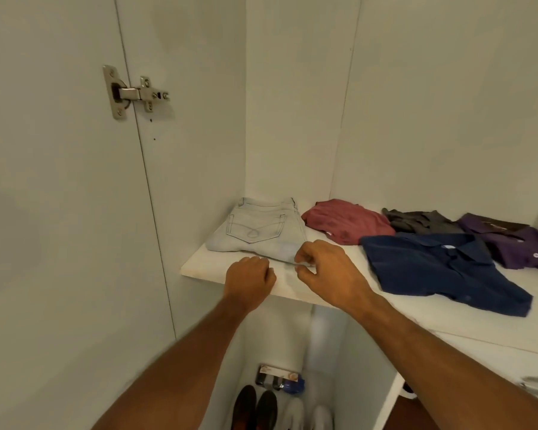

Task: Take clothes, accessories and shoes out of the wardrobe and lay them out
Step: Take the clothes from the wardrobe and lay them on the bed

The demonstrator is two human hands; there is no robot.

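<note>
Folded light blue jeans (256,226) lie at the left end of the white wardrobe shelf (205,270). My left hand (249,282) is curled into a loose fist at the shelf's front edge, just short of the jeans. My right hand (326,271) sits beside it, thumb and fingers pinching at the jeans' near corner. To the right lie a maroon shirt (345,221), a dark grey shirt (422,221), a navy shirt (441,271) and a purple shirt (515,240). Dark shoes (255,408) and white shoes (308,417) stand below.
The open wardrobe door with a metal hinge (131,93) stands on the left. A small packet (280,380) lies behind the shoes on the wardrobe floor. A vertical panel (348,88) runs up the back wall.
</note>
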